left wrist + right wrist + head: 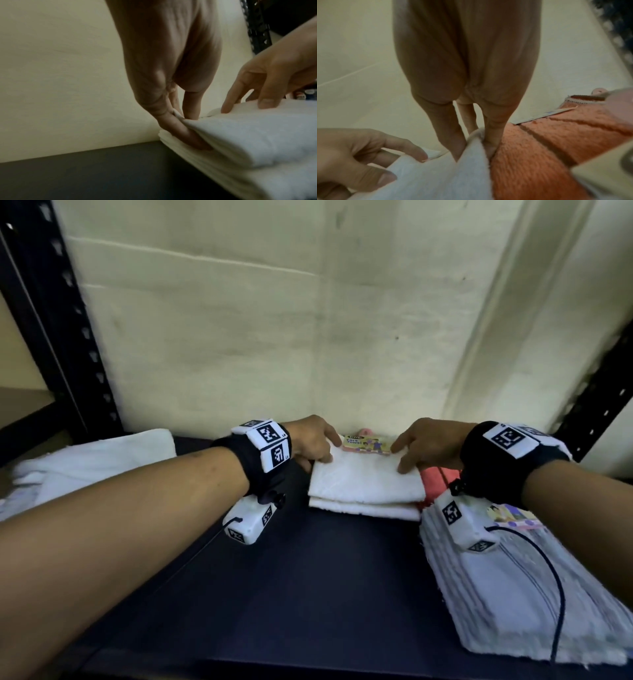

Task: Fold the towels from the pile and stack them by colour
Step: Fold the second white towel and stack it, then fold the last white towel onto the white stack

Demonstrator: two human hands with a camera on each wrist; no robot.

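Two hands work one folded white towel (366, 477) at the back of the dark shelf (308, 594), close to the wall. The left hand (313, 441) pinches the towel's far left corner between thumb and fingertips, thumb tucked under the top fold, as the left wrist view shows. The right hand (426, 445) nips the far right corner between its fingers, with a fold of cloth standing up between them. Holding both far corners probably lets the person square the towel on the one beneath before letting go.

Counting whites here: two folded towels, the held one lying on a second white towel (363, 510), so this looks like the white stack. One orange towel (433, 479) lies just beside it on the right, touching it, likely the start of another colour's stack; whether more lie under it I cannot tell. One printed label (366, 444) shows behind the held towel. A pale striped stack (513, 594) sits at near right, and loose white cloth (96, 457) lies at far left, perhaps the unfolded pile.
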